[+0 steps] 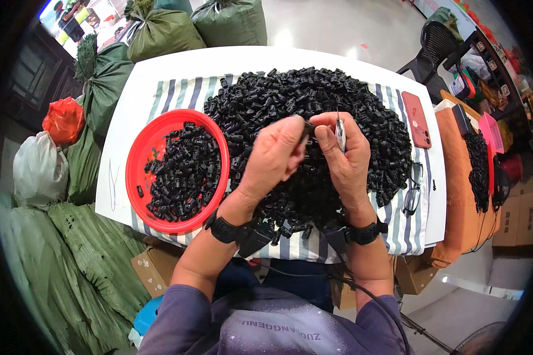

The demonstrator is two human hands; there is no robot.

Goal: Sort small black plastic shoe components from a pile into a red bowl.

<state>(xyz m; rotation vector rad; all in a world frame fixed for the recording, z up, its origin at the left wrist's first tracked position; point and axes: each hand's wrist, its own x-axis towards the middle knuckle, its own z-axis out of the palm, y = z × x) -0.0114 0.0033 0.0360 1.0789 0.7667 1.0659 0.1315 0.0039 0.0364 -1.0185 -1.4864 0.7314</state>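
Observation:
Over a large heap of small black plastic parts [278, 97], my two hands meet near the middle of the table. My left hand [275, 154] is closed, slightly blurred, and pinches a small black plastic part [307, 125]. Close beside it, my right hand [346, 157] is closed around a slim silver craft knife [340, 135] whose thin point sticks up. The right thumb and fingertip also come up to the black part; whether they touch it is hard to tell. A red round basin [134, 192] to the left holds more of these black parts.
A striped cloth [397, 228] covers part of the white table [124, 106]. A red phone [416, 118] and eyeglasses [413, 189] lie to the right. Green sacks [95, 254] crowd the left side. A black chair [437, 50] stands at the far right. A cable [370, 296] runs below my right forearm.

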